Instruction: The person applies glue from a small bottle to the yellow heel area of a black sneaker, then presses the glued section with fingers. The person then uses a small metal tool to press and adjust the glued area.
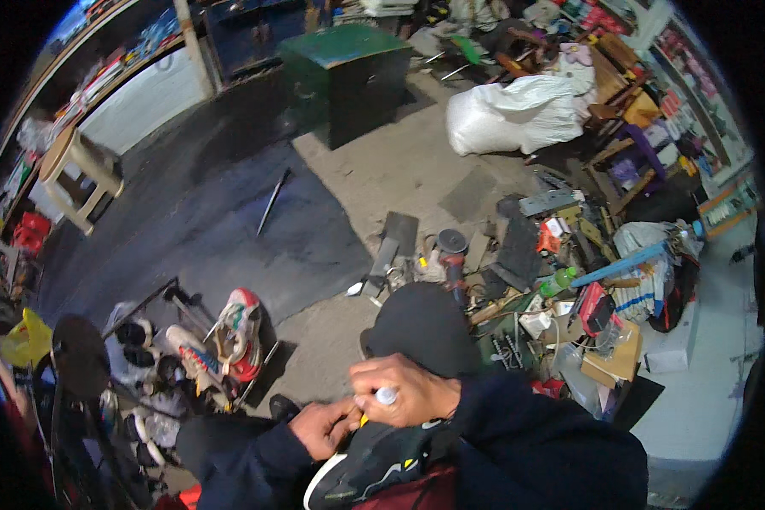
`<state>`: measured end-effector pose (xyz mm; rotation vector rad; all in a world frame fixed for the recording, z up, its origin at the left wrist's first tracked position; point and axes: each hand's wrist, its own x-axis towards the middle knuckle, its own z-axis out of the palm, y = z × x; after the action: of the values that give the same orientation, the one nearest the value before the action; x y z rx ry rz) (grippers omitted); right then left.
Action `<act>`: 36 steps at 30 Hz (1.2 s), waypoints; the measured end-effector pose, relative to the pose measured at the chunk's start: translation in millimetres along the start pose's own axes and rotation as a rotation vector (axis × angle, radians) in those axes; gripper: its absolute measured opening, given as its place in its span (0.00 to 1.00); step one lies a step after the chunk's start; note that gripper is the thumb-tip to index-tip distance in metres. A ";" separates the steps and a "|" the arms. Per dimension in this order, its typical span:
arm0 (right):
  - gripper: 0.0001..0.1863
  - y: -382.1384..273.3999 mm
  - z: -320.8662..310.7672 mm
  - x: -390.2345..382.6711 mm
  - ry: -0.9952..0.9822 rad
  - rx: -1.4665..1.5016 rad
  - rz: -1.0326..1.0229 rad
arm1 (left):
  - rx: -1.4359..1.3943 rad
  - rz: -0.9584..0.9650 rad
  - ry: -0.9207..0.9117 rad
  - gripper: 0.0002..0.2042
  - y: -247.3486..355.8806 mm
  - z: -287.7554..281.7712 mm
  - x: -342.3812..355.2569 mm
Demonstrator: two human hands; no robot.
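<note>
A black sneaker with a white sole and yellow accents (374, 463) lies across my lap at the bottom of the view. My left hand (325, 427) grips its upper near the sole edge. Just above the shoe, my right hand (398, 389) is closed around a small tube with a white cap (386, 395), whose yellow tip points down between both hands. My dark sleeves come in from the lower edge, and my raised knee in dark cloth (421, 327) sits just behind the hands.
A red, white and green sneaker (240, 331) and other shoes lie on the floor at the left. Tools, boxes and a green bottle (558, 280) crowd the right. Farther off are a green metal box (344, 72), a white sack (510, 115), a wooden stool (76, 174) and a dark mat (229, 221).
</note>
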<state>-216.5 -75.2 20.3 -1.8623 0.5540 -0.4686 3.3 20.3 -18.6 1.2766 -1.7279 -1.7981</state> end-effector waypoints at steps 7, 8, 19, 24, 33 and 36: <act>0.10 6.0 0.7 4.1 -0.001 0.010 -0.107 | -0.033 0.117 0.116 0.03 -5.2 8.6 -9.7; 0.11 4.9 -0.5 2.4 -0.028 0.033 -0.072 | -0.054 0.115 0.132 0.03 -4.9 11.1 -12.2; 0.12 4.5 -5.7 -0.9 -0.034 0.084 -0.056 | -0.002 0.197 0.723 0.06 56.2 56.6 -81.1; 0.12 4.7 -5.9 -0.7 -0.007 0.084 -0.059 | -0.422 0.149 0.294 0.16 103.6 115.1 -116.6; 0.14 4.8 -1.0 -2.3 0.051 0.048 -0.084 | -0.124 -0.149 0.028 0.35 80.9 164.3 -44.9; 0.15 7.9 -5.1 -6.0 0.086 0.048 -0.088 | -0.588 -0.047 0.131 0.29 81.1 162.2 -40.5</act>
<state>-225.4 -78.0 14.3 -1.8329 0.5148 -0.6175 -127.3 134.6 47.7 1.1446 -0.9902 -1.9878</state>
